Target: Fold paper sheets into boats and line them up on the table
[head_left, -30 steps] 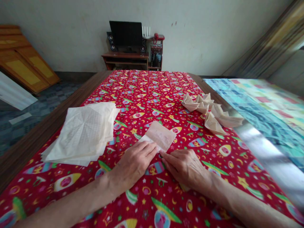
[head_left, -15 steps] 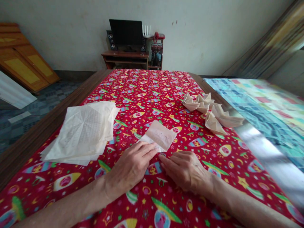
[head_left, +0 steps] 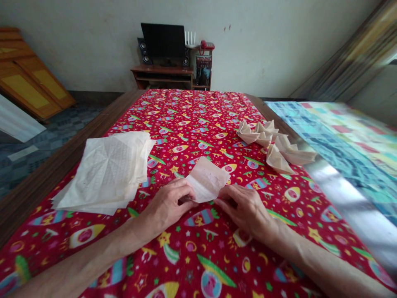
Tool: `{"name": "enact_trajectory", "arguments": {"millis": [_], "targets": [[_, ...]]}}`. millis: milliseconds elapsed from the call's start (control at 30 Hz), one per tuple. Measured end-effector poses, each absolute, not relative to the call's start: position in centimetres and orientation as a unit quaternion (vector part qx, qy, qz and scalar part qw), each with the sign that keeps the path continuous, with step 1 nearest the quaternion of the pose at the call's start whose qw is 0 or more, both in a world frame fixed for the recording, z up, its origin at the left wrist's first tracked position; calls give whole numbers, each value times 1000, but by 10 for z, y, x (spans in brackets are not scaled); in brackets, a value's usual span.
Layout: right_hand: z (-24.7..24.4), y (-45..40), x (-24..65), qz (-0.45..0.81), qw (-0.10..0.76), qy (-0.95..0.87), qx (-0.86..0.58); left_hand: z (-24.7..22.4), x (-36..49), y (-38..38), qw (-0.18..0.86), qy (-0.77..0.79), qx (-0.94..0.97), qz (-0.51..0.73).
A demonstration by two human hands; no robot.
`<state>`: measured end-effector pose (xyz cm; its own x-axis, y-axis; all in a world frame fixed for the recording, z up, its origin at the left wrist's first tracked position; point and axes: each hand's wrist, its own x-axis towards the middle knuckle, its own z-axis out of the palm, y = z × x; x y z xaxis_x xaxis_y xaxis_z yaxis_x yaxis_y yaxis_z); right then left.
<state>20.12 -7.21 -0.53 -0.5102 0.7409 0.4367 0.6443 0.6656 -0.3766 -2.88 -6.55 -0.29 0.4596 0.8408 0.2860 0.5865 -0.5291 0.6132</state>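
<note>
A small folded sheet of thin, off-white paper [head_left: 208, 179] lies at the middle of the red patterned cloth. My left hand [head_left: 173, 198] pinches its near left corner between thumb and fingers. At the near right corner, my right hand [head_left: 240, 203] has its thumb and fingertips closed on the paper's edge. To the left lies a stack of creased thin paper sheets [head_left: 107, 169], fanned unevenly. Several pleated folded-paper pieces [head_left: 277, 159] sit at the right side of the cloth, some leaning against one another.
The red cloth [head_left: 198, 124] with a rocket pattern covers a dark wooden table [head_left: 102, 118]. On the right stands a lower surface with a blue patterned cover [head_left: 328, 140]. A desk with a monitor [head_left: 163, 44] is against the far wall, and a wooden cabinet [head_left: 34, 78] is at the left.
My left hand has drawn back from lying over the paper to pinching its left corner. My right hand has lifted and shifted onto the right corner. More of the paper's near part shows.
</note>
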Motion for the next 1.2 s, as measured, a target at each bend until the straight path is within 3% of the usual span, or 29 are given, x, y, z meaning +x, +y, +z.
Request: {"name": "enact_trajectory", "arguments": {"millis": [300, 700, 1200], "targets": [[2, -83, 200, -27, 201, -952, -230, -9, -29, -67, 203, 429, 828, 298], [-7, -94, 209, -61, 132, -937, -318, -9, -24, -62, 78, 484, 841, 228], [-5, -95, 209, -62, 111, -948, -292, -11, -24, -62, 53, 478, 852, 207]]}}
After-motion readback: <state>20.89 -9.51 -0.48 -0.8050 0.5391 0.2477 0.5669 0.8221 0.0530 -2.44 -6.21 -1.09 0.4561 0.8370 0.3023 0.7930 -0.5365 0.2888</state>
